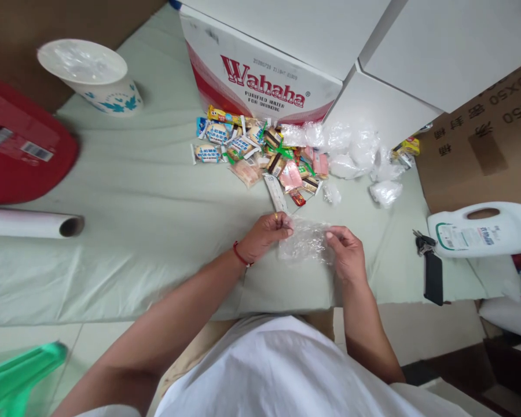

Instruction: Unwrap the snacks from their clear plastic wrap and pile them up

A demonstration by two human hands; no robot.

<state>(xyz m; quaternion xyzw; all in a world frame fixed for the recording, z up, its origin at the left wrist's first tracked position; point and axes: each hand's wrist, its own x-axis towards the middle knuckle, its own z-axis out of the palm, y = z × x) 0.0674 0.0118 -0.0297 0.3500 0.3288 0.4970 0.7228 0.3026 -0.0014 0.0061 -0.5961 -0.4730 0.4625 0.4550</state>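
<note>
Through the head camera I'm watching both hands working at one piece of clear film (306,243), which is hanging between them just above the green cloth (156,243). The left hand (263,238) is pinching its left edge between thumb and fingers; the right hand (346,249) is pinching the opposite side the same way. The film is spanning left to right across the gap, though it is crumpling too much for me to be sure of a long axis. Straight beyond the fingers, away from the body, the snacks (260,152) are lying in a loose heap, and the left hand is sitting nearer to them. A slim white packet (275,193) is pointing its near end at the left fingertips; whether they are touching, I'm not managing to tell.
</note>
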